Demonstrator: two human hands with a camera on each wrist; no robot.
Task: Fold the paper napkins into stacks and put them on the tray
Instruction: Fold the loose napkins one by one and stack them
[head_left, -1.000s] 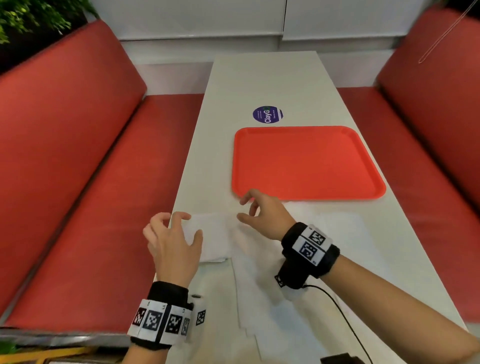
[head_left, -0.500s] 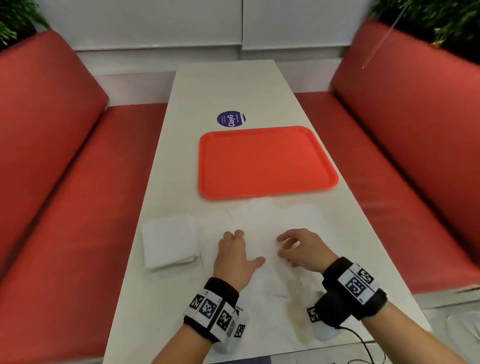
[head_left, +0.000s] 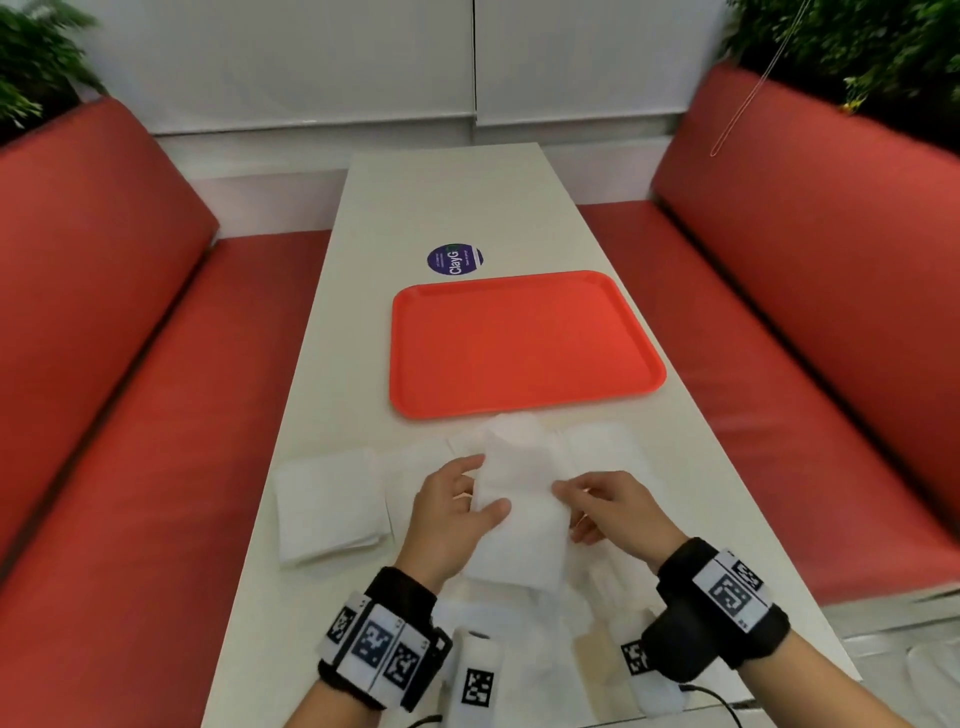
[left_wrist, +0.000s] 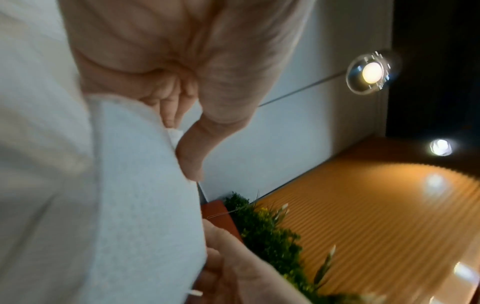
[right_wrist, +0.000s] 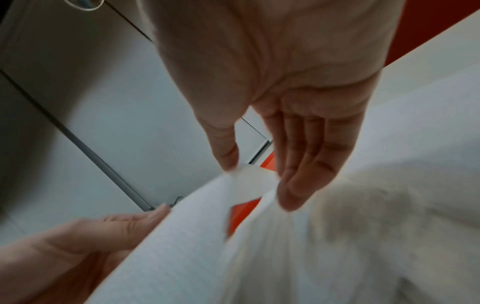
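A white paper napkin (head_left: 519, 499) is lifted off the table between both hands. My left hand (head_left: 457, 506) pinches its left edge with thumb on top, and the left wrist view shows the napkin (left_wrist: 145, 185) under the thumb. My right hand (head_left: 597, 504) pinches the right edge, with the napkin (right_wrist: 182, 236) between thumb and fingers in the right wrist view. A folded napkin stack (head_left: 327, 504) lies at the table's left edge. More unfolded napkins (head_left: 602, 447) lie spread under my hands. The orange tray (head_left: 519, 343) sits beyond them with nothing on it.
The narrow white table (head_left: 441, 208) runs away from me between two red bench seats (head_left: 130, 415). A round purple sticker (head_left: 455, 260) lies beyond the tray. Green plants (head_left: 857, 47) stand behind the seat backs.
My left hand left the folded stack and moved right. Both hands came onto the loose napkins and have now lifted one sheet by its side edges.
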